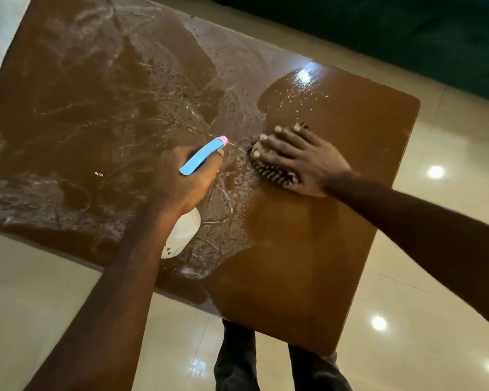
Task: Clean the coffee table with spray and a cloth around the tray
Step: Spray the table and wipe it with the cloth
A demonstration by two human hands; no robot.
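I am looking at a dim, warm-toned room lit from overhead. The glossy counter [336, 249] throws back one hard white glare patch near its far right corner. The wet film over its left part reads as pale, milky streaks. The floor [458, 136] right of the counter carries three round, blown-out lamp reflections. Beyond the counter's far edge the picture falls to near-black, and I can read no detail there. Shadows around the left hand [181, 182] and right hand [299, 162] are soft and faint. Focus is soft overall, worst at the corners; the spray bottle [201, 158] is sharpest. The wide lens tilts the counter steeply and stretches the forearms.
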